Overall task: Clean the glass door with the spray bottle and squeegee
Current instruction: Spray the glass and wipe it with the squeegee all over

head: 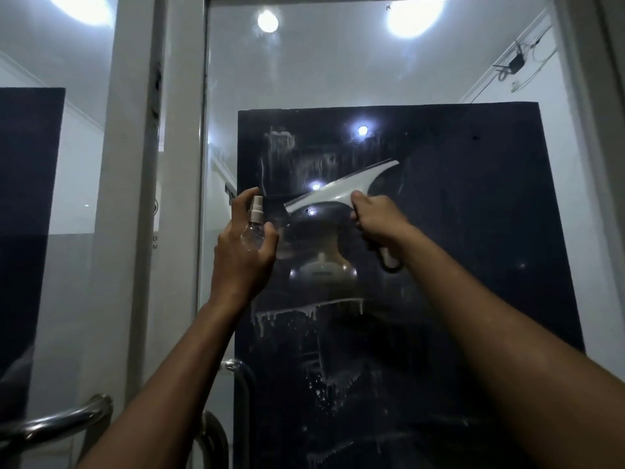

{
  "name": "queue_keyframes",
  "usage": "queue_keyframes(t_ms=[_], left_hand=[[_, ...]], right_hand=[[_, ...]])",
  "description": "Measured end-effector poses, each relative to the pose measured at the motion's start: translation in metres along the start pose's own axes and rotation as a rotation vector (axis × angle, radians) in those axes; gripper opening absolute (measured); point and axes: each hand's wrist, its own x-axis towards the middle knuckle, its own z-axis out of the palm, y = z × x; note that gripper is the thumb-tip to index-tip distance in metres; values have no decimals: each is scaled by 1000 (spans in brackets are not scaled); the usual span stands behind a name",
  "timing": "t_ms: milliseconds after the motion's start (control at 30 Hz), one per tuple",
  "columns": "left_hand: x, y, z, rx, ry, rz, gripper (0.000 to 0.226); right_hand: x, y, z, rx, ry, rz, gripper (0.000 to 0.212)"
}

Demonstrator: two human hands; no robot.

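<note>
Glass door (439, 231), dark-tinted in the middle, streaked with foam and drips above and below the hands. Metal door handle (61, 421) at lower left. White squeegee (341, 192) tilted against the pane, blade rising to the right, handle gripped in the curled right hand (378, 220). Small clear spray bottle (253, 228) upright, just left of the blade, clasped by the left hand (241, 252), forefinger raised beside the nozzle.
</note>
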Motion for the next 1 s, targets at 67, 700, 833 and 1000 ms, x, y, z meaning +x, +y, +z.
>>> queue_keyframes(t_ms=[67, 700, 833, 1000], left_hand=[[-2, -3, -3, 5, -8, -13, 50], [-17, -25, 6, -88, -51, -8, 54], [-12, -22, 6, -89, -46, -9, 53], [-18, -21, 11, -68, -47, -15, 50]], right_hand=[[8, -9, 29, 124, 7, 63, 41], [-127, 131, 66, -38, 85, 138, 52], [-99, 104, 48, -165, 109, -13, 52], [-45, 46, 55, -622, -208, -258, 51]])
